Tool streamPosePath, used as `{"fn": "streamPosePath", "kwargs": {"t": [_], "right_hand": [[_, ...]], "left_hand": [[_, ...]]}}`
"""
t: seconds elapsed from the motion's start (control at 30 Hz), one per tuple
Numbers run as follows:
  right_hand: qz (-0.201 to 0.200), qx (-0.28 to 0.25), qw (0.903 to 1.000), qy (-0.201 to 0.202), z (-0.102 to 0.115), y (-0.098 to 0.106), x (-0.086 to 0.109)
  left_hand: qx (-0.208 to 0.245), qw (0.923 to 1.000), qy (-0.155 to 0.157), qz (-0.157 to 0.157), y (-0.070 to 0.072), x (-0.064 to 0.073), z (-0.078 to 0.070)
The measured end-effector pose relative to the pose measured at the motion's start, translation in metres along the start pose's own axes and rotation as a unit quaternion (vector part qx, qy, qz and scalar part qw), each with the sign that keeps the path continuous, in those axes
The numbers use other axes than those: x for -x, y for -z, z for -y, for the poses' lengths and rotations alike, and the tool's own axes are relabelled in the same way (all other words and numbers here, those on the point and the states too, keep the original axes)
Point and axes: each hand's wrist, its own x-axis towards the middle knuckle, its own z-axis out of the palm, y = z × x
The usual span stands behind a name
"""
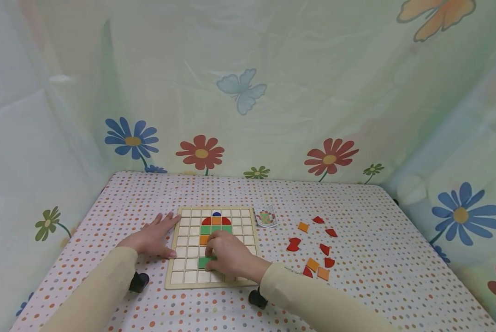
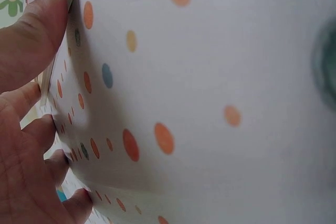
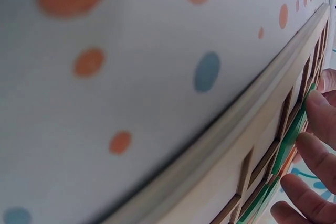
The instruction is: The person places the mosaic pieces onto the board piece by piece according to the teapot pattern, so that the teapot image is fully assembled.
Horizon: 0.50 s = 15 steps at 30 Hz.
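Note:
A light wooden grid board (image 1: 182,280) lies on the dotted table. My left hand (image 1: 151,237) spreads along its left side, the thumb at the edge and a fingertip by the upper left corner. In the left wrist view, the thumb (image 2: 31,43) rests against the wooden rim. My right hand (image 1: 231,253) reaches over the board's lower middle, with bent fingers pinching at a green square tile (image 1: 203,263). Its fingertips (image 3: 315,153) also show against green in the right wrist view. Higher up, a blue piece (image 1: 216,214), red quarter-rounds (image 1: 226,221), green squares (image 1: 205,229) and an orange square (image 1: 204,240) fill cells.
A pattern card (image 1: 266,216) in a clear sleeve lies at the board's upper right corner. Farther right are several loose pieces: red quarter-rounds (image 1: 324,249) and orange squares (image 1: 303,227). A flowered curtain (image 1: 248,138) stands behind the table.

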Motion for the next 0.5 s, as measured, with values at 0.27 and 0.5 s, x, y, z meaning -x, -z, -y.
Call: {"fn": "streamPosePath", "kwargs": {"t": [0.27,0.5], "right_hand": [[0.006,0.009,0.9999,-0.001,0.001,-0.0002,-0.0015],[0.011,0.015,0.9998,0.01,0.0001,-0.0004,-0.0029]], "left_hand": [[-0.002,1.0,-0.002,0.001,0.0018,0.0003,-0.0007],[0.001,1.0,-0.004,0.001,0.0023,0.001,-0.0015]]}}
